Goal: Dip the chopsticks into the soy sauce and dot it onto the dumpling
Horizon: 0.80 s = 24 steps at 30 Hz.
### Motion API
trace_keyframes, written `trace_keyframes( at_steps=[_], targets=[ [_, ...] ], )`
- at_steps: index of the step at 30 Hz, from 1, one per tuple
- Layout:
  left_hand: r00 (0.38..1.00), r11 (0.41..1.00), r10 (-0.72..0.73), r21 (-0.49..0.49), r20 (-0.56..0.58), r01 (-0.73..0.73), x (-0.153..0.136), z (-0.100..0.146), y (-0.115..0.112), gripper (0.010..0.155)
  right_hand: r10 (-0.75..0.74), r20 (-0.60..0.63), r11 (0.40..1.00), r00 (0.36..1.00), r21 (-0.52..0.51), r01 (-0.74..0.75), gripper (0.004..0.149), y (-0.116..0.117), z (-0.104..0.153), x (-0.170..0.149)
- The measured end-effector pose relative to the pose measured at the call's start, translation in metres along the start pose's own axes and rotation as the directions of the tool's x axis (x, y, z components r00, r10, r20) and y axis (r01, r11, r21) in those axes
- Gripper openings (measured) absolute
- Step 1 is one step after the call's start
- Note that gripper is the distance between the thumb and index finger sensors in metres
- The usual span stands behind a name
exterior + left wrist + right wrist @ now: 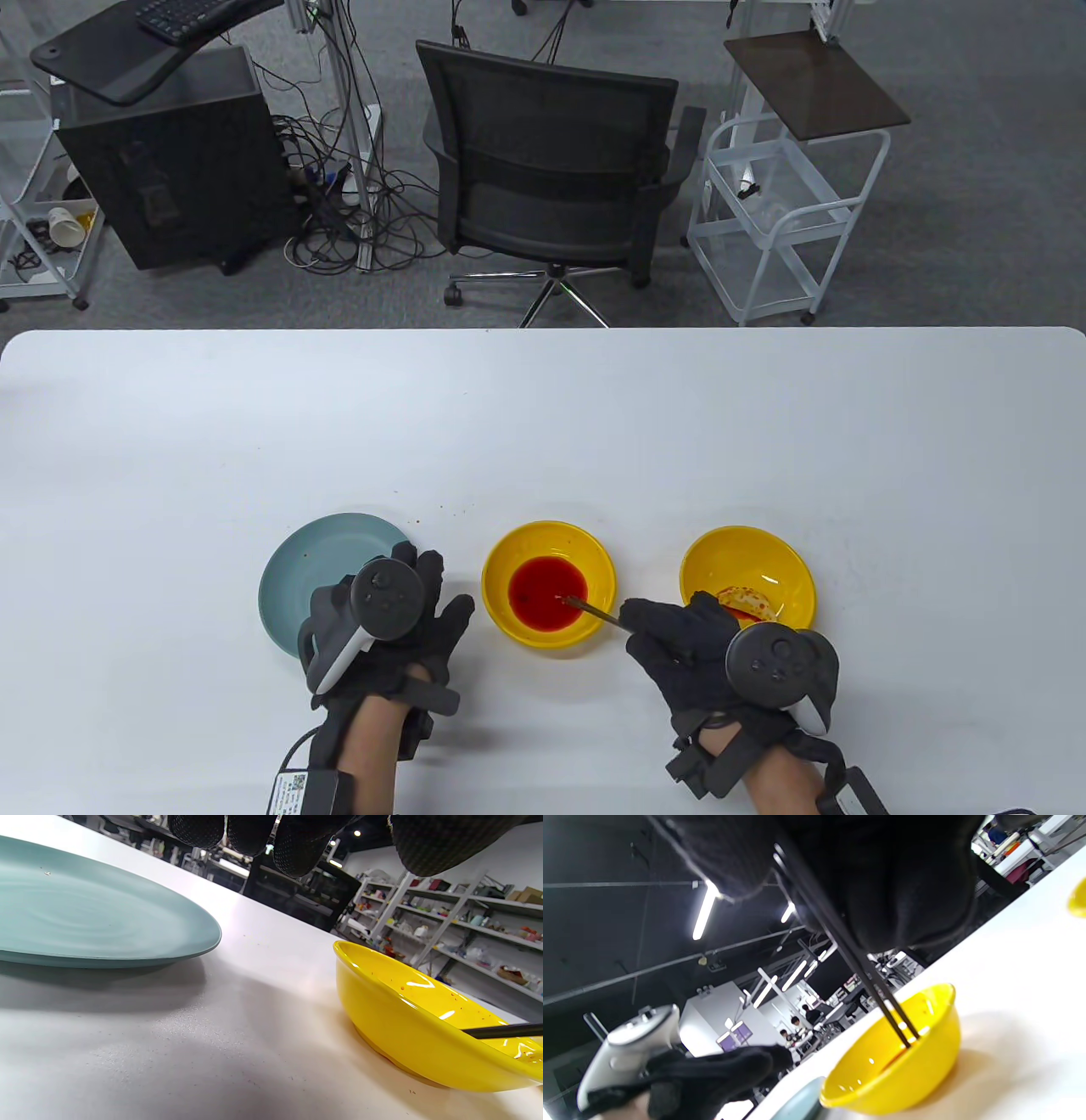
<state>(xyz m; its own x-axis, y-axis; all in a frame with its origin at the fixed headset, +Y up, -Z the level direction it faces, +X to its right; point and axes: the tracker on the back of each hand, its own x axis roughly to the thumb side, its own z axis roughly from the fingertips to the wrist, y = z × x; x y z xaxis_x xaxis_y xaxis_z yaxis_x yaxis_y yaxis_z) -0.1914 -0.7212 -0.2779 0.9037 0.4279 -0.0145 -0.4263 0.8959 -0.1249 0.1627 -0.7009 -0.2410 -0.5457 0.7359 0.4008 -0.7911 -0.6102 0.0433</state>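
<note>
A yellow bowl (501, 586) holds red sauce (547, 592) in the table view's middle. My right hand (679, 637) grips dark chopsticks (590, 608); their tips reach into the sauce. In the right wrist view the chopsticks (857, 967) slant down into the bowl (895, 1073). A second yellow bowl (780, 564) to the right holds a sauce-dotted dumpling (747, 601), partly hidden by my right hand. My left hand (407, 615) lies flat with fingers spread, over the edge of a teal plate (314, 560), holding nothing. In the left wrist view its fingertips (297, 853) hang above the table.
The teal plate (85, 916) and the sauce bowl (407, 1022) lie close together in the left wrist view. Small sauce specks (441, 508) dot the white table (543, 407). An office chair (551, 178) and a white cart (789, 204) stand beyond the far edge.
</note>
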Motion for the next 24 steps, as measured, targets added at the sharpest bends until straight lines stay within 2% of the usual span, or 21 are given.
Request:
trace_keyframes(
  at_steps=[3,5,8,11,18,24],
  targets=[
    [1.000,1.000,0.000,0.002,-0.001,0.000,-0.001,0.000,0.001,0.078,-0.079,0.000,0.990,0.997,-0.113,0.078,0.057,-0.028,0.005,0.000],
    [1.000,1.000,0.008,0.001,-0.003,-0.008,-0.002,0.000,0.001,0.078,-0.135,-0.009,0.966,0.991,-0.225,0.129,0.056,-0.055,0.011,-0.004],
    [1.000,1.000,0.007,-0.003,-0.003,-0.007,-0.002,-0.001,0.000,0.078,-0.170,-0.041,0.928,0.985,-0.343,0.146,0.055,-0.083,0.020,-0.011],
    [1.000,1.000,0.008,-0.008,0.002,-0.008,0.000,-0.001,-0.001,0.078,-0.131,-0.103,0.905,0.986,-0.419,0.077,0.053,-0.103,0.027,-0.021],
    [1.000,1.000,0.011,-0.007,0.002,-0.011,-0.001,-0.001,0.000,0.078,-0.093,-0.270,0.888,0.959,-0.458,-0.043,0.053,-0.121,0.034,-0.036],
    [1.000,1.000,0.011,-0.003,0.001,-0.011,-0.002,0.000,0.000,0.078,-0.096,-0.322,0.896,0.942,-0.439,-0.059,0.053,-0.121,0.034,-0.041]
  ],
)
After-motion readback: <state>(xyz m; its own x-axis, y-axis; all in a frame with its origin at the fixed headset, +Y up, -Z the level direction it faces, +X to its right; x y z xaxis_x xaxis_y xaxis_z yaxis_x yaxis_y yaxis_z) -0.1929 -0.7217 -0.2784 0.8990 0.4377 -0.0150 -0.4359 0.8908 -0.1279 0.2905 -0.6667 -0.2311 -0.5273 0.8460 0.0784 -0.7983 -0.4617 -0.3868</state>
